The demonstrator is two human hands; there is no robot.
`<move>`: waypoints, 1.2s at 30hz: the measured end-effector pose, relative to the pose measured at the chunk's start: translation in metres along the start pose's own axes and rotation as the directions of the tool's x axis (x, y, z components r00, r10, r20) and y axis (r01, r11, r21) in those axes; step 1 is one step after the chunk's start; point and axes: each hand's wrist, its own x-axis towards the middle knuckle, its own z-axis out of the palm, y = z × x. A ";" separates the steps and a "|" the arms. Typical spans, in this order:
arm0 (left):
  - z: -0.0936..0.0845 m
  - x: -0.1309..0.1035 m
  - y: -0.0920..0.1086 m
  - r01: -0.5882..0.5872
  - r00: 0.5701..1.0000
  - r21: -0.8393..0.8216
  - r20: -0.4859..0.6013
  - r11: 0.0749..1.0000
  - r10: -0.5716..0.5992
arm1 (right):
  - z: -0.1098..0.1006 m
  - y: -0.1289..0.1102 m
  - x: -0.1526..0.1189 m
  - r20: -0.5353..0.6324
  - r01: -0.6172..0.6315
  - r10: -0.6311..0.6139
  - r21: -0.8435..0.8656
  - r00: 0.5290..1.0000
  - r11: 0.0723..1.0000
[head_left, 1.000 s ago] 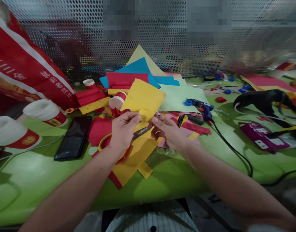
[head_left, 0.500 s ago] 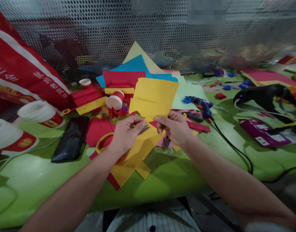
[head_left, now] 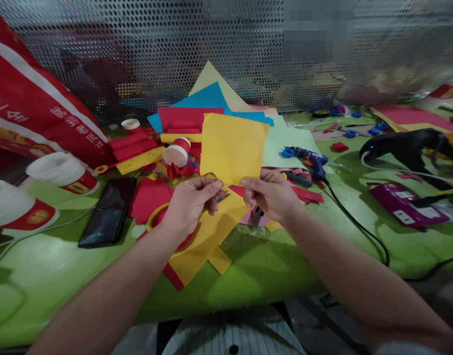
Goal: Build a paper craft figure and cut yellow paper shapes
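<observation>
A yellow sheet of paper (head_left: pixel 234 148) stands upright between my hands, its lower edge at my fingertips. My left hand (head_left: pixel 191 202) pinches its lower left corner between thumb and finger. At the lower right corner my right hand (head_left: pixel 271 195) has its thumb and finger closed on the same sheet. Beneath my hands lie more yellow paper (head_left: pixel 211 231), a small red piece and a dark metal tip beside my left fingers. The yellow handle of red-bladed or red-lined scissors-like loop (head_left: pixel 152 217) is partly hidden by my left wrist.
Paper cups (head_left: pixel 63 172) and a black phone (head_left: pixel 108 212) lie to the left. Coloured sheets (head_left: pixel 207 96) are behind. A blue glue gun (head_left: pixel 311 160) with a black cord and a purple power strip (head_left: pixel 407 204) sit on the right of the green table (head_left: pixel 278 266).
The yellow sheet has shifted slightly left and turned more upright and flat. Both hands stay at its lower corners, with the right hand moved a little to the right.
</observation>
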 end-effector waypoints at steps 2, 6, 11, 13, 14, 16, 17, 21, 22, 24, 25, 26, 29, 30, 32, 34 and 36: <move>0.000 -0.001 0.001 0.003 1.000 -0.054 0.020 0.999 -0.002 | 0.000 -0.001 0.000 0.006 -0.023 0.023 0.026 1.000 0.999; 0.000 0.000 0.000 -0.001 0.999 -0.079 0.044 0.997 0.004 | 0.000 -0.002 -0.001 0.021 -0.051 0.050 0.030 0.999 0.998; -0.002 0.003 -0.004 -0.076 0.996 -0.006 0.047 0.997 0.076 | -0.001 -0.002 0.000 0.034 -0.073 0.072 0.018 0.997 0.997; -0.003 0.004 -0.004 -0.121 0.991 0.033 0.054 0.992 0.119 | -0.002 -0.003 0.000 0.029 -0.087 0.086 0.019 0.996 0.996; -0.004 0.004 -0.004 -0.139 0.989 0.048 0.057 0.989 0.136 | -0.002 -0.003 0.000 0.029 -0.093 0.093 0.022 0.995 0.995; -0.004 0.004 -0.004 -0.165 0.985 0.063 0.062 0.984 0.162 | -0.003 -0.003 -0.001 0.034 -0.098 0.097 0.030 0.995 0.995; -0.004 0.004 -0.005 -0.174 0.984 0.063 0.062 0.983 0.170 | -0.002 -0.004 -0.001 0.037 -0.091 0.090 0.035 0.995 0.995; 0.000 0.000 -0.007 -0.197 0.980 -0.001 0.020 0.980 0.197 | 0.003 -0.002 -0.005 0.033 0.005 -0.009 0.110 0.999 0.994; 0.001 -0.002 -0.008 -0.199 0.980 -0.030 -0.003 0.980 0.199 | 0.006 0.000 -0.005 0.033 0.031 -0.036 0.140 0.999 0.990; 0.005 -0.005 -0.010 -0.202 0.979 -0.080 -0.044 0.976 0.199 | 0.013 0.005 -0.006 0.034 0.062 -0.069 0.171 0.997 0.983; 0.007 -0.007 -0.011 -0.204 0.978 -0.098 -0.058 0.974 0.199 | 0.015 0.008 -0.006 0.024 0.072 -0.077 0.168 0.997 0.983; 0.009 -0.008 -0.012 -0.207 0.978 -0.110 -0.063 0.972 0.201 | 0.018 0.012 -0.006 0.005 0.084 -0.086 0.155 0.996 0.984; 0.012 -0.011 -0.015 -0.221 0.975 -0.119 -0.048 0.968 0.216 | 0.021 0.020 -0.006 -0.074 0.138 -0.130 0.108 0.989 0.985; 0.012 -0.011 -0.015 -0.223 0.975 -0.115 -0.042 0.968 0.219 | 0.020 0.022 -0.007 -0.094 0.153 -0.144 0.097 0.985 0.983; 0.013 -0.011 -0.016 -0.225 0.974 -0.096 -0.038 0.970 0.222 | 0.019 0.023 -0.008 -0.116 0.166 -0.157 0.071 0.981 0.983; 0.013 -0.011 -0.016 -0.225 0.974 -0.069 -0.040 0.972 0.223 | 0.019 0.023 -0.009 -0.136 0.167 -0.160 0.041 0.978 0.985; 0.013 -0.012 -0.016 -0.229 0.973 -0.044 -0.041 0.973 0.227 | 0.019 0.022 -0.010 -0.160 0.167 -0.164 0.005 0.973 0.986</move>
